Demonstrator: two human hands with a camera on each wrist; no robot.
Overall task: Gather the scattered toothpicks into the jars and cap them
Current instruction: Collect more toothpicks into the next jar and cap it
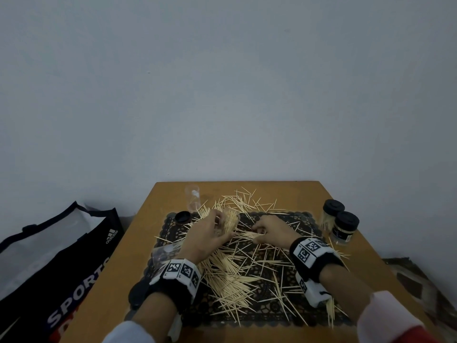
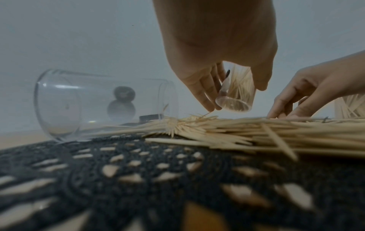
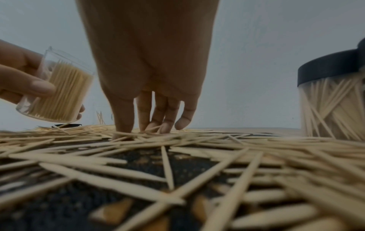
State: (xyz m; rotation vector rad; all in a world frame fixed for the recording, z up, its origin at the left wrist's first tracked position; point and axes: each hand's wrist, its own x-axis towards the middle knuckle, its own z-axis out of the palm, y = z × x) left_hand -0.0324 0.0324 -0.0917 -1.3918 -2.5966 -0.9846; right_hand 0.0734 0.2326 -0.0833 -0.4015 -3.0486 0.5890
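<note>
Near the middle of the frame, our left hand point(image 1: 206, 237) holds a half-full jar point(image 1: 230, 220) while our right hand point(image 1: 272, 231) pinches toothpicks point(image 1: 235, 276) on the counter point(image 1: 346, 276), with two capped jars point(image 1: 340, 222) done at right and many sticks left.

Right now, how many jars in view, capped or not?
5. Two capped jars stand at the table's right edge. One open jar of toothpicks is in the left hand. One empty jar stands far left; another lies tipped beside the left wrist.
</note>
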